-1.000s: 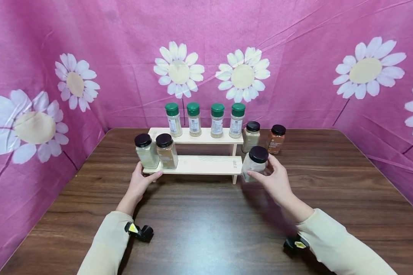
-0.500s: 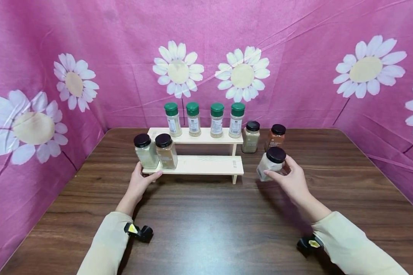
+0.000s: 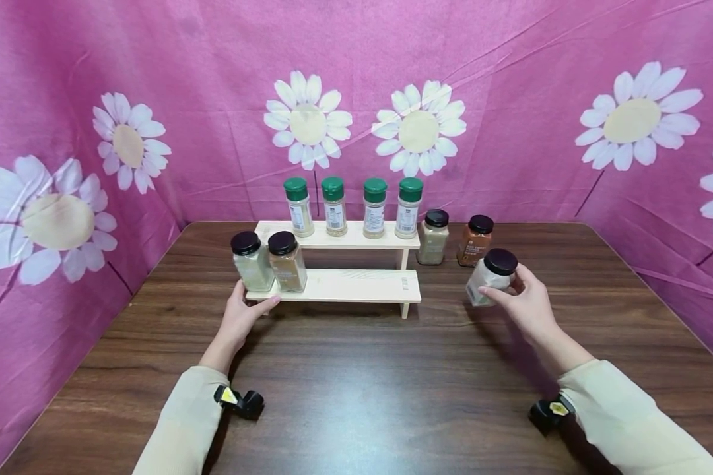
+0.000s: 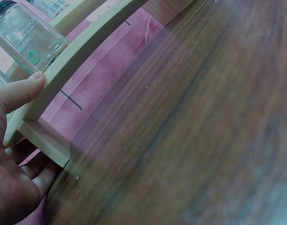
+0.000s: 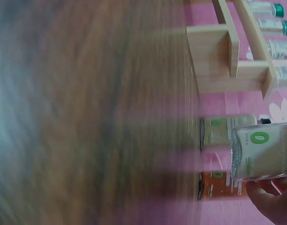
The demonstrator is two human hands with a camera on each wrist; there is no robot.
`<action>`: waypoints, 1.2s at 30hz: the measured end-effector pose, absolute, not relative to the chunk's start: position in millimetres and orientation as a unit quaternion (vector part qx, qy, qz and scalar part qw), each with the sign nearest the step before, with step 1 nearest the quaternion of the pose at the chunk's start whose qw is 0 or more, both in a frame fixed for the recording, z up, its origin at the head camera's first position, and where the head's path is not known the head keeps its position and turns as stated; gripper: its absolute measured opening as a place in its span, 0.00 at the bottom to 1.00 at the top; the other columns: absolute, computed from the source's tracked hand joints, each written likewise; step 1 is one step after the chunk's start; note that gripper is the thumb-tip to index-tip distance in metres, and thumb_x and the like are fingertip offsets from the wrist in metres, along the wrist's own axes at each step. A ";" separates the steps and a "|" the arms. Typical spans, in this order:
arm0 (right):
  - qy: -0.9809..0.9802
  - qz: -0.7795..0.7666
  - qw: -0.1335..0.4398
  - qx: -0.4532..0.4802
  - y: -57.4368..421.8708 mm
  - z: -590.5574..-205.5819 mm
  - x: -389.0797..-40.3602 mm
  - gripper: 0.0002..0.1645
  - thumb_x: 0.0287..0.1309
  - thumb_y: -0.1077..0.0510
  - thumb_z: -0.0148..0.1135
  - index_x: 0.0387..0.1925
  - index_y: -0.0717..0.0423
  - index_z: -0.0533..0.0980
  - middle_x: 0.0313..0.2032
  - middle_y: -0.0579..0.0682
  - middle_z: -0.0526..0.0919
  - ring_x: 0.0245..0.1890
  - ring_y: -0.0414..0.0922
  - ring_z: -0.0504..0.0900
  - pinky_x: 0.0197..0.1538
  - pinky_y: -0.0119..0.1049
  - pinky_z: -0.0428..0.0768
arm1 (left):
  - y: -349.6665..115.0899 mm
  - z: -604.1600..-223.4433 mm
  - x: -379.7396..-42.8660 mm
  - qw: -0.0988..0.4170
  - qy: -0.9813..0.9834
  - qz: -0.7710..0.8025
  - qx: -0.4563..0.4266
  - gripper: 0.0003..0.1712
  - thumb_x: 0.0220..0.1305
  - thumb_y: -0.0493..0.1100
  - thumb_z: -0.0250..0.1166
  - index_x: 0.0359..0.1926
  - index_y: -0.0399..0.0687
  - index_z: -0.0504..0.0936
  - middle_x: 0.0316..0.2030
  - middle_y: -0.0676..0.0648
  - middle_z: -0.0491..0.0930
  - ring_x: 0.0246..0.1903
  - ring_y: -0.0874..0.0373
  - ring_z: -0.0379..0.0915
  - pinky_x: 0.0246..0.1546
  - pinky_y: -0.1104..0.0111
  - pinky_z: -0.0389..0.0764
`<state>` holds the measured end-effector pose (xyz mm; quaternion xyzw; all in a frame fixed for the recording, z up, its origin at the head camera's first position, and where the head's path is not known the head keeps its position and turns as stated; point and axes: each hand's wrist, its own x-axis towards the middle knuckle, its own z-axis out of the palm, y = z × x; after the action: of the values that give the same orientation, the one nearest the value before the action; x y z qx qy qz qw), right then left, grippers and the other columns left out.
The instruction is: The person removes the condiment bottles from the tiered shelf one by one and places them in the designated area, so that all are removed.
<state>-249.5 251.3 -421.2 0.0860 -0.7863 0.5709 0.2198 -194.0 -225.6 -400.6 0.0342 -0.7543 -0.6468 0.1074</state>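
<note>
My right hand [image 3: 529,307] grips a black-lidded spice jar [image 3: 484,282] with pale contents, right of the two-tier wooden rack [image 3: 356,285]. The jar leans a little, and the right wrist view shows its base [image 5: 236,152] off the table. At the rack's left end my left hand [image 3: 240,320] holds the lower shelf. In the left wrist view its thumb [image 4: 24,91] lies on the shelf's front edge, with fingers curled beneath. Just above this hand stand a pale green spice jar [image 3: 253,269] and a brown spice jar [image 3: 288,269], both black-lidded.
Several green-capped spice bottles [image 3: 374,214] stand along the top shelf. Right of the rack, a greenish jar [image 3: 432,243] and a red-orange jar [image 3: 474,245] stand on the wooden table [image 3: 344,389]. A pink flowered cloth [image 3: 356,39] hangs behind and along the sides.
My right hand has carried the pale jar rightward, away from the rack's right end to in front of the red-orange jar. The left hand has kept its hold on the shelf.
</note>
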 end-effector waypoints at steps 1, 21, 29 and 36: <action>-0.787 0.570 0.220 0.084 253.7 -421.1 -251.5 0.33 0.35 0.60 0.71 0.49 0.51 0.70 0.37 0.50 0.76 0.36 0.39 0.75 0.35 0.24 0.72 | -225.6 -400.6 -194.0 0.107 -0.755 -0.646 0.034 0.34 0.48 0.34 0.65 0.55 0.38 0.58 0.44 0.43 0.67 0.30 0.62 0.66 0.26 0.72 0.70; -0.817 0.537 0.211 0.005 259.9 -371.3 -252.0 0.28 0.38 0.62 0.69 0.45 0.61 0.70 0.29 0.41 0.73 0.29 0.32 0.71 0.30 0.20 0.68 | -227.0 -401.7 -193.6 0.105 -0.760 -0.640 0.040 0.35 0.48 0.35 0.65 0.55 0.39 0.58 0.46 0.42 0.67 0.31 0.60 0.66 0.26 0.72 0.71; -0.851 0.485 0.200 -0.017 265.3 -358.5 -262.4 0.25 0.42 0.62 0.65 0.44 0.64 0.67 0.28 0.37 0.70 0.28 0.32 0.67 0.30 0.21 0.66 | -226.4 -400.8 -194.0 0.105 -0.757 -0.643 0.037 0.35 0.48 0.35 0.65 0.55 0.39 0.58 0.44 0.42 0.67 0.29 0.62 0.66 0.26 0.72 0.70; -0.864 0.462 0.201 -0.014 272.0 -360.4 -276.9 0.27 0.43 0.60 0.65 0.45 0.67 0.67 0.29 0.40 0.70 0.28 0.32 0.66 0.30 0.22 0.65 | -225.5 -399.3 -194.0 0.105 -0.756 -0.645 0.037 0.35 0.47 0.35 0.65 0.55 0.39 0.58 0.44 0.42 0.67 0.29 0.61 0.66 0.26 0.72 0.70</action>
<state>-276.9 272.0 -360.4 -0.0140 -0.8637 0.4621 0.2007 -194.0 -225.5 -399.3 0.0373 -0.7562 -0.6448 0.1050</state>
